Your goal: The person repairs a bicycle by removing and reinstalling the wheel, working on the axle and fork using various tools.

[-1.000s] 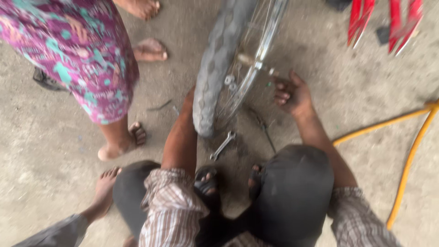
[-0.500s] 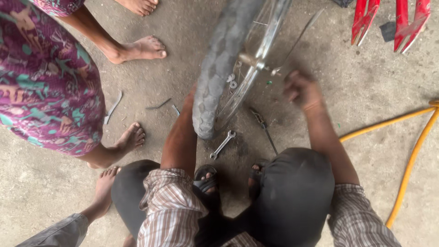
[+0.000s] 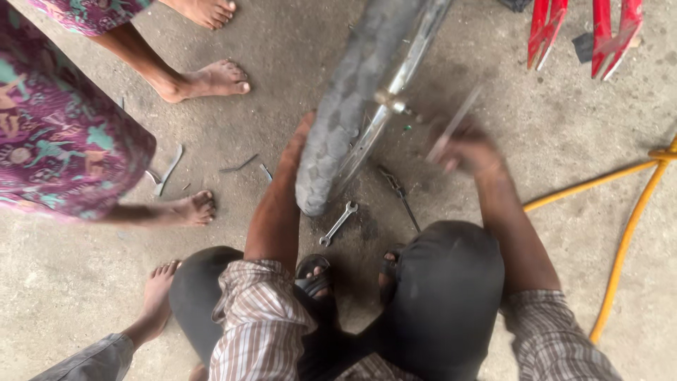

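Observation:
A bicycle wheel (image 3: 352, 106) with a grey tyre and metal rim stands upright on the concrete floor in front of my knees. My left hand (image 3: 299, 144) grips the tyre's left side, its fingers hidden behind the rubber. My right hand (image 3: 467, 149) is blurred to the right of the wheel's axle (image 3: 392, 104). It is closed on a thin metal tool (image 3: 453, 125) that slants up toward the rim. A small spanner (image 3: 338, 223) lies on the floor just below the tyre. A dark long-handled tool (image 3: 399, 192) lies beside it.
A person in a purple patterned dress (image 3: 63, 141) stands barefoot at the left, one foot (image 3: 190, 209) close to my left arm. Another bare foot (image 3: 159, 293) is by my left knee. A yellow hose (image 3: 627, 233) runs along the right. Red frame parts (image 3: 564, 32) lie at the top right.
My right hand has pulled away from the axle to the right and now holds a thin tool. The person in the dress has shifted to the left. My left hand stays on the tyre.

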